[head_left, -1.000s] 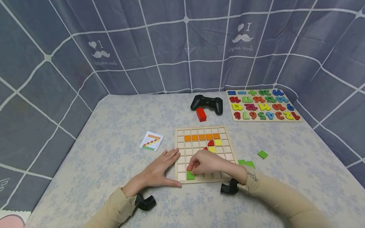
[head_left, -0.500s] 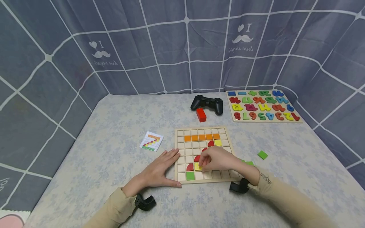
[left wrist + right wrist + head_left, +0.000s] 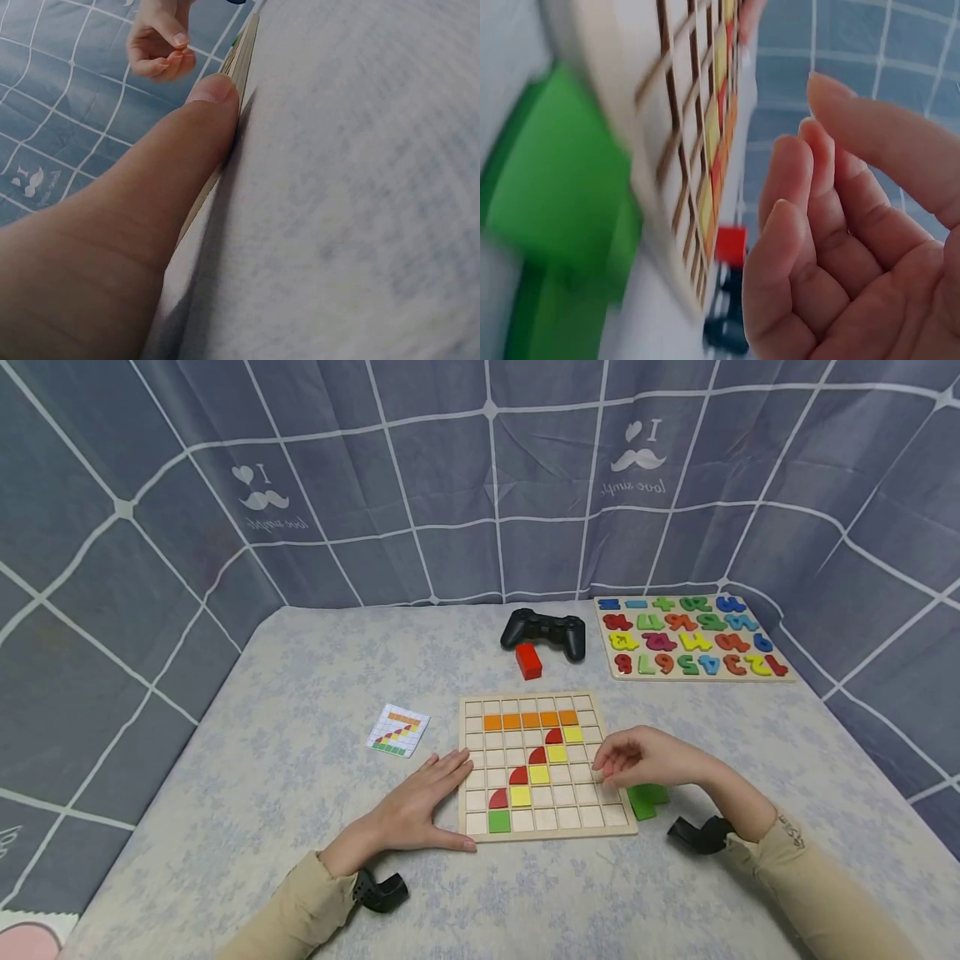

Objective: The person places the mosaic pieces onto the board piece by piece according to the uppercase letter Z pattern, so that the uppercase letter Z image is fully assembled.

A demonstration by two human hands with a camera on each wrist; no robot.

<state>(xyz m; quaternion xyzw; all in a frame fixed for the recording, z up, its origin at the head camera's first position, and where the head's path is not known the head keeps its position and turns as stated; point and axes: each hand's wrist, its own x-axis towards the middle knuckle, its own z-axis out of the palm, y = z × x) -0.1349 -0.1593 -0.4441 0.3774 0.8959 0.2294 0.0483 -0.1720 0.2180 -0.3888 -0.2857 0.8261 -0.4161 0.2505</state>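
Note:
A wooden grid board (image 3: 472,838) lies on the table, its lower left held by my left hand (image 3: 416,810), fingers straight along the left edge and thumb at the front corner. Orange square tiles (image 3: 531,720) form a row near the top. Below them, yellow squares (image 3: 539,774) and red quarter-circle tiles (image 3: 518,776) step diagonally down to a green tile (image 3: 498,821) in the bottom row. My right hand (image 3: 651,757) hovers over the board's right edge, fingers loosely bent with nothing between them in the right wrist view. Loose green tiles (image 3: 559,172) lie beside the board, under that hand.
A pattern card (image 3: 399,730) lies left of the board. Behind the board are a red block (image 3: 528,662) and a black game controller (image 3: 544,633). A number puzzle board (image 3: 690,639) stands at the back right. Grid-patterned curtains (image 3: 450,485) enclose the table.
My right hand has let go of the red quarter-circle at the lower left, then moved right, off the pattern to the board's right edge. My left hand stays in place.

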